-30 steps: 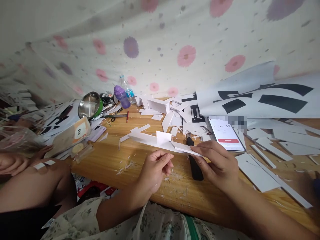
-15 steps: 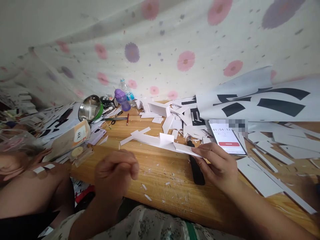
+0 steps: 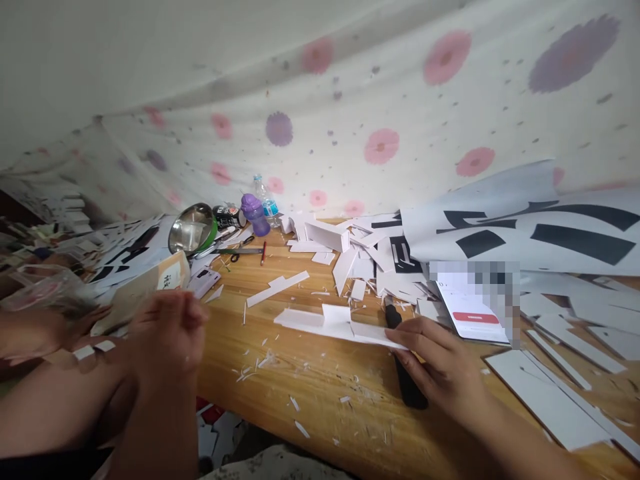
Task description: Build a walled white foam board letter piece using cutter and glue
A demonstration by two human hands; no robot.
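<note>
The right hand (image 3: 440, 373) rests on the wooden desk (image 3: 320, 380), its fingertips pinching the near end of a long white foam-board piece (image 3: 335, 325) that lies flat across the desk with a small upright tab at its middle; the grip is light, thumb under and fingers on top. The left hand (image 3: 167, 330) hangs off the desk's left edge, blurred, fingers loosely curled, and I cannot tell whether it holds anything. A black-handled knife (image 3: 405, 373) lies partly under the right hand, untouched. The piece looks cut and partly assembled, judging by the shavings strewn about, yet loose strips (image 3: 277, 288) and stacked offcuts (image 3: 360, 260) beyond suggest more parts remain to be joined. A phone (image 3: 473, 313) with a red button sits just beside the right hand.
</note>
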